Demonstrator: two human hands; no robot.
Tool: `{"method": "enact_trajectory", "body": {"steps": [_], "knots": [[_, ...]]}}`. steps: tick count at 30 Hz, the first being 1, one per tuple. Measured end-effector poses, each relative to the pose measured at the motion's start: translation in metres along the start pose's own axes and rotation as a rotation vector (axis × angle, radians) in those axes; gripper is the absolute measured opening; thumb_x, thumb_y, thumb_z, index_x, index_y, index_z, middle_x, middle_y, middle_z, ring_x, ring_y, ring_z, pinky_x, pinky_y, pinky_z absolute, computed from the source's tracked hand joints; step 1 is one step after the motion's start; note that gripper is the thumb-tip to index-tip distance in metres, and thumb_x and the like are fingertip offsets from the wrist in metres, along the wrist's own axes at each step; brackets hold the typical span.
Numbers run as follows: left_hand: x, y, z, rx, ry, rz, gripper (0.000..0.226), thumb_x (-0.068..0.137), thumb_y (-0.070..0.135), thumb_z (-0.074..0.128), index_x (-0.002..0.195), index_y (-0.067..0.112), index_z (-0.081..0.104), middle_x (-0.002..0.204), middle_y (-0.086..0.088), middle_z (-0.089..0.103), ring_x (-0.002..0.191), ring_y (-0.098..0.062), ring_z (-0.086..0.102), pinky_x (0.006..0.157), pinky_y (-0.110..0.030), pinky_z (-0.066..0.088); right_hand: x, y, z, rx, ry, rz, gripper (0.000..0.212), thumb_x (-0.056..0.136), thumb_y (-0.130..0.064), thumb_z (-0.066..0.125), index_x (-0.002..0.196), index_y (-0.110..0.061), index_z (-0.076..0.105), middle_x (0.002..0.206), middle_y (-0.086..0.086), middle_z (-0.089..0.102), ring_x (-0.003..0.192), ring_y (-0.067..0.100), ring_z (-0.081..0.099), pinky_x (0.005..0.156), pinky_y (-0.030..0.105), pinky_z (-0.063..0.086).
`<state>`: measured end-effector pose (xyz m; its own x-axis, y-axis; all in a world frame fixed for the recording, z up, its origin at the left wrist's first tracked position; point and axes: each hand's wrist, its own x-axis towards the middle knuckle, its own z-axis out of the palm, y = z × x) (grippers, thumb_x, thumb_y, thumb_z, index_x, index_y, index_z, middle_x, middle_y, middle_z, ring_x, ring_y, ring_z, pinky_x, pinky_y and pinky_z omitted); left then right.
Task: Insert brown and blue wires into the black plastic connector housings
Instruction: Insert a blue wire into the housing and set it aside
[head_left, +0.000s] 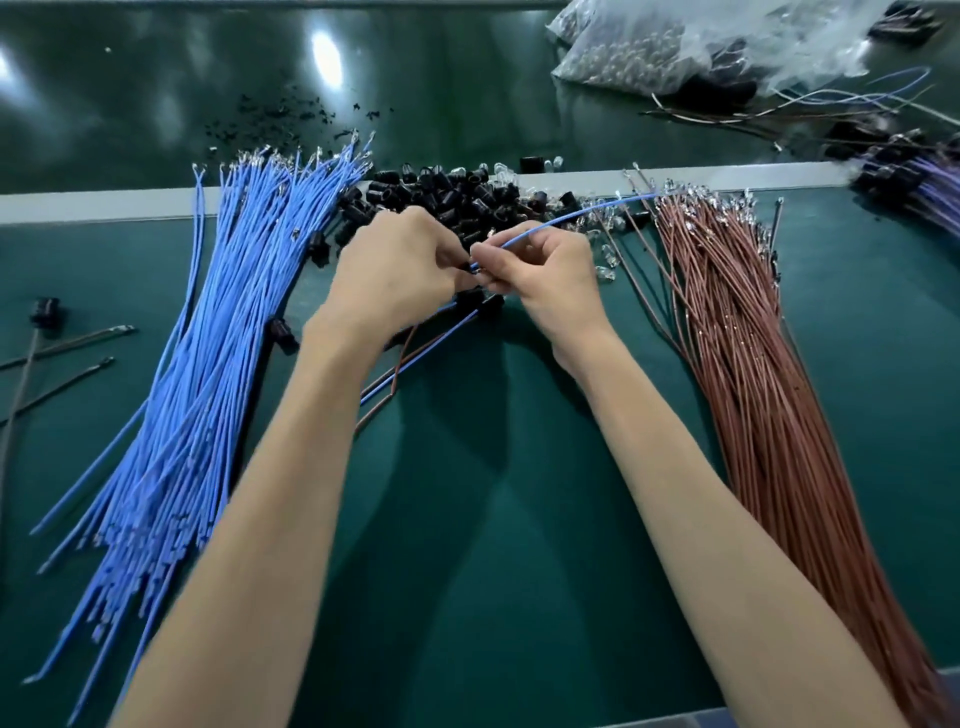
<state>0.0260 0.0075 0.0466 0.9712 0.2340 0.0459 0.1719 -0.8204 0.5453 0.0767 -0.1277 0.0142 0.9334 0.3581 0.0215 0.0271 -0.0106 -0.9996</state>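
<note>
My right hand pinches a single blue wire that arcs up and to the right. Its near end meets a small black connector housing pinched in my left hand; the fingers mostly hide the housing. A big bundle of blue wires lies on the left of the green mat. On the right lies a bundle of brown wires. A heap of loose black housings sits just behind my hands.
Below my hands lie finished housings with brown and blue wires. Small clear parts are scattered right of the heap. Loose brown wires and a housing lie far left. Plastic bags and wired assemblies sit at the back right.
</note>
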Motion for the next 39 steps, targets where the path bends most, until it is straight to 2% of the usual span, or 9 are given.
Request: {"method": "enact_trajectory", "body": {"steps": [5, 9, 12, 14, 18, 25, 33, 36, 39], "knots": [[-0.014, 0.001, 0.032, -0.043, 0.279, 0.015, 0.018, 0.090, 0.024, 0.061, 0.104, 0.020, 0.073, 0.093, -0.008, 0.070, 0.090, -0.034, 0.061, 0.075, -0.041, 0.048, 0.000, 0.000, -0.009, 0.227, 0.119, -0.007, 0.010, 0.093, -0.008, 0.059, 0.083, -0.011, 0.058, 0.076, 0.006, 0.070, 0.062, 0.015, 0.069, 0.059, 0.019, 0.053], [-0.027, -0.010, 0.044, -0.028, 0.460, 0.170, 0.021, 0.092, 0.015, 0.057, 0.106, 0.007, 0.071, 0.093, -0.010, 0.067, 0.076, -0.034, 0.062, 0.064, -0.046, 0.050, -0.001, 0.004, -0.015, 0.120, 0.167, -0.044, 0.017, 0.090, -0.006, 0.063, 0.076, -0.014, 0.061, 0.065, -0.006, 0.065, 0.059, 0.008, 0.064, 0.059, 0.018, 0.051], [-0.030, -0.011, 0.045, -0.005, 0.432, 0.280, 0.019, 0.091, 0.011, 0.057, 0.100, 0.003, 0.071, 0.089, -0.012, 0.067, 0.073, -0.033, 0.062, 0.060, -0.046, 0.050, -0.002, 0.008, -0.011, -0.185, 0.031, -0.088, 0.021, 0.080, -0.010, 0.075, 0.066, -0.023, 0.065, 0.066, -0.008, 0.065, 0.063, 0.008, 0.060, 0.066, 0.028, 0.052], [-0.030, -0.013, 0.045, 0.037, 0.388, 0.332, 0.018, 0.092, 0.010, 0.055, 0.097, 0.002, 0.071, 0.088, -0.012, 0.066, 0.076, -0.032, 0.061, 0.059, -0.046, 0.050, -0.005, 0.009, -0.009, -0.246, -0.012, -0.095, 0.021, 0.077, -0.013, 0.078, 0.066, -0.026, 0.067, 0.070, -0.009, 0.066, 0.064, 0.007, 0.060, 0.068, 0.029, 0.052], [-0.032, -0.020, 0.039, 0.102, 0.368, 0.423, 0.014, 0.090, 0.008, 0.062, 0.099, 0.003, 0.072, 0.088, -0.010, 0.067, 0.075, -0.030, 0.062, 0.059, -0.042, 0.052, -0.005, 0.005, -0.016, -0.001, 0.030, -0.049, 0.012, 0.083, -0.008, 0.071, 0.076, -0.016, 0.066, 0.068, -0.005, 0.066, 0.061, 0.007, 0.063, 0.061, 0.020, 0.050], [-0.026, -0.033, 0.030, 0.135, 0.346, 0.539, 0.017, 0.093, 0.012, 0.060, 0.100, 0.002, 0.071, 0.090, -0.012, 0.068, 0.079, -0.029, 0.064, 0.062, -0.041, 0.054, -0.004, 0.007, -0.020, 0.198, 0.153, -0.109, 0.017, 0.086, 0.002, 0.066, 0.079, -0.012, 0.057, 0.063, -0.005, 0.065, 0.064, 0.014, 0.068, 0.064, 0.021, 0.053], [-0.015, -0.029, 0.028, 0.167, 0.315, 0.550, 0.016, 0.092, 0.009, 0.057, 0.099, 0.003, 0.071, 0.091, -0.012, 0.066, 0.081, -0.031, 0.062, 0.065, -0.043, 0.052, -0.008, 0.010, -0.008, -0.225, 0.074, -0.139, 0.016, 0.074, -0.010, 0.080, 0.068, -0.020, 0.068, 0.066, -0.006, 0.066, 0.061, 0.008, 0.061, 0.064, 0.023, 0.049], [-0.018, -0.027, 0.033, 0.140, 0.330, 0.500, 0.018, 0.091, 0.005, 0.057, 0.103, 0.002, 0.069, 0.094, -0.015, 0.066, 0.083, -0.032, 0.062, 0.067, -0.045, 0.052, -0.009, 0.008, -0.011, -0.168, 0.070, -0.124, 0.005, 0.083, -0.012, 0.072, 0.078, -0.014, 0.070, 0.070, -0.003, 0.069, 0.066, 0.009, 0.067, 0.070, 0.026, 0.055], [-0.020, -0.030, 0.036, 0.135, 0.357, 0.483, 0.020, 0.090, -0.001, 0.055, 0.104, -0.002, 0.068, 0.094, -0.017, 0.064, 0.084, -0.034, 0.061, 0.067, -0.046, 0.053, -0.010, 0.008, -0.013, -0.129, 0.091, -0.134, 0.008, 0.083, -0.003, 0.070, 0.085, -0.011, 0.067, 0.078, 0.001, 0.069, 0.071, 0.012, 0.071, 0.075, 0.026, 0.057]]}}
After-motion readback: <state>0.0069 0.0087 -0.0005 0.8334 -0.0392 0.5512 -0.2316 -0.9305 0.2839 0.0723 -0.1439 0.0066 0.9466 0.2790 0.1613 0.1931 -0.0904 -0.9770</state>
